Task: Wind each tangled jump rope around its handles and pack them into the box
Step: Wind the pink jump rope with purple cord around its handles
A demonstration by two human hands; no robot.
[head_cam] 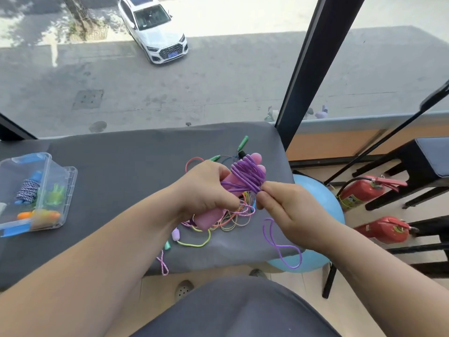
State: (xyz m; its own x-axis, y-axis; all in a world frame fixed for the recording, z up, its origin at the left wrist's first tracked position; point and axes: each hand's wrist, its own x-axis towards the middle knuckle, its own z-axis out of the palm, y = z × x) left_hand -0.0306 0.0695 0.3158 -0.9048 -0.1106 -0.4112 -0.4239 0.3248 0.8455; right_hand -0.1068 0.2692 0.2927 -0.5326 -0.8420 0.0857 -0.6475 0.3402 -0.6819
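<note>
Left hand (pixel 206 188) grips paired pink plastic handles (pixel 207 218); right hand (pixel 286 205) pinches thin purple cord (pixel 245 176); a slip could unwind it.

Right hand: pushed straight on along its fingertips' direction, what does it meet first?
The purple rope wound on the pink handles, which the right hand is pinching; the left hand lies just beyond, depth unclear.

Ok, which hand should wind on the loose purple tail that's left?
Right. The right hand pinches the purple rope where it wraps the pink handles, and the loose tail hangs just below that hand. The left hand is occupied gripping the handles, steadying the bundle.
</note>
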